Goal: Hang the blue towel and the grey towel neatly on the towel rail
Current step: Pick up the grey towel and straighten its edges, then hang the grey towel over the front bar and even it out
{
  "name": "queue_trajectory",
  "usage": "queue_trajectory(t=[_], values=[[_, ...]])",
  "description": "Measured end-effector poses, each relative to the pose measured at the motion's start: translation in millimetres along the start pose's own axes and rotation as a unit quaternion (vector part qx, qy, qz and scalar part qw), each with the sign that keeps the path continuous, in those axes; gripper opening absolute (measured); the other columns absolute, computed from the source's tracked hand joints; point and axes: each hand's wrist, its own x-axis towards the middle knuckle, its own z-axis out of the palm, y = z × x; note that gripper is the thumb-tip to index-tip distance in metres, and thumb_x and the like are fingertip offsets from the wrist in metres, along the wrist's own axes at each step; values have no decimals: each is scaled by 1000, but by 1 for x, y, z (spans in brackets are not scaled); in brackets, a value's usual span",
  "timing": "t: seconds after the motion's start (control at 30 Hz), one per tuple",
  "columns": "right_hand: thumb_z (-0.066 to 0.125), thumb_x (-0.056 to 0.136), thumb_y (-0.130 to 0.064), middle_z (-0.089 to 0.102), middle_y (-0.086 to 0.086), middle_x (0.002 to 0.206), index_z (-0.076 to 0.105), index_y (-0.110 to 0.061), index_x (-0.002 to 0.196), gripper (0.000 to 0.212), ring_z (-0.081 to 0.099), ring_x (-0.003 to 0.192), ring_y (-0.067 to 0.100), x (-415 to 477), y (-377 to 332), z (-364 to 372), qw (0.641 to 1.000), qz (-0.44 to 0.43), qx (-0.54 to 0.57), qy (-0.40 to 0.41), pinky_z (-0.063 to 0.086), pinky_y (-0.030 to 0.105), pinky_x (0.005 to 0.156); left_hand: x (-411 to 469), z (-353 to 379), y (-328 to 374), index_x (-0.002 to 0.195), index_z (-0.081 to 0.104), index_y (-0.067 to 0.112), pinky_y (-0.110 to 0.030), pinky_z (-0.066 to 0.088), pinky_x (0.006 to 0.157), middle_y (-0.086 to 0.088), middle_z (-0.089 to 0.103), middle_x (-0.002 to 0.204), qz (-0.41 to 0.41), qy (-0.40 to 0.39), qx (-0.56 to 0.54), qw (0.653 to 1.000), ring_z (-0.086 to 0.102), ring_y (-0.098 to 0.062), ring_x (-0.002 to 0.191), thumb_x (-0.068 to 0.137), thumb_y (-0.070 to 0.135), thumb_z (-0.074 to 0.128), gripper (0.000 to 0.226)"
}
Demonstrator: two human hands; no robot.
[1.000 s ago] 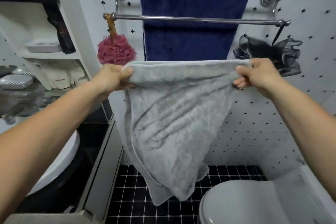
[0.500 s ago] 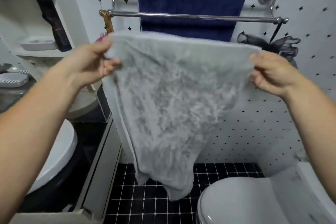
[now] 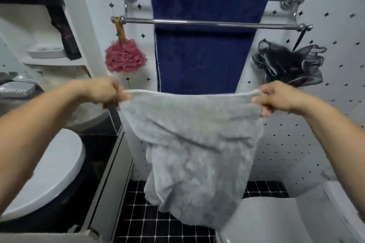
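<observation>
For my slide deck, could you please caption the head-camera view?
Left hand and right hand hold the grey towel taut below the towel rail, where the blue towel hangs.

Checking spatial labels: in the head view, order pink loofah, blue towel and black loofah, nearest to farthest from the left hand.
1. Pink loofah, just above the left hand.
2. Blue towel, hanging in the centre.
3. Black loofah, far right.

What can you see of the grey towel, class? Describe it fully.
The grey towel is pale grey, fluffy terry cloth with a hemmed top edge. It is not on the towel rail: the left hand and right hand each pinch a top corner, stretching that edge level below the rail, in front of the hanging blue towel. The rest hangs loosely, creased and bunched, tapering toward the black-tiled floor.
</observation>
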Motion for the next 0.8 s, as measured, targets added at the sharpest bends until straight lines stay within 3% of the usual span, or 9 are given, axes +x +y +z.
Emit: queue_trajectory(t=[0.03,0.1,0.2,0.33,0.47,0.63,0.7,0.8], values=[[63,91,-8,64,14,52,51,20,101,33,62,44,19,0,2,5,998,8,-66,0,52,27,48,4,7,-2,64,63,9,-26,44,50,-7,67,59,-21,-18,88,996,53,-13,34,95,33,60,39],[62,92,-11,67,13,54,55,14,97,26,65,50,23,2,-2,14,996,-8,-93,5,54,39,58,10,19,1,65,63,8,-28,48,57,0,67,57,-28,-17,137,990,56,-12,35,96,31,59,39],[62,92,-16,70,14,60,58,7,97,24,67,57,27,8,0,14,996,-10,-82,26,51,44,60,12,23,-3,66,64,8,-31,48,60,2,59,49,-34,16,113,993,57,-14,36,96,32,58,39],[64,92,-14,70,22,66,59,6,105,25,66,61,33,12,9,9,998,1,-41,36,55,50,74,7,25,-4,76,66,2,-19,36,38,1,53,45,-36,36,67,996,59,-16,38,97,32,58,37],[63,93,-12,68,18,59,61,6,98,19,64,63,35,15,13,10,999,1,-29,37,53,54,76,7,29,0,83,68,2,-11,32,34,6,55,40,-31,52,43,997,61,-19,42,98,31,55,35],[64,92,-13,69,22,63,60,8,101,23,65,63,36,21,19,5,998,12,-13,55,54,57,77,9,29,0,76,64,10,-14,34,34,3,66,52,-16,66,-40,997,62,-21,44,99,30,54,32],[65,91,-12,69,19,60,60,6,104,23,67,62,33,24,21,4,997,16,4,71,58,51,73,9,31,2,78,64,10,-17,34,35,3,69,57,-15,75,-95,993,63,-21,44,99,28,55,29],[63,92,-6,68,15,60,54,10,121,35,69,56,23,30,24,9,992,21,60,107,59,29,53,12,40,3,85,67,11,-21,34,37,0,74,65,-18,104,-209,972,66,-22,45,100,25,53,25]])
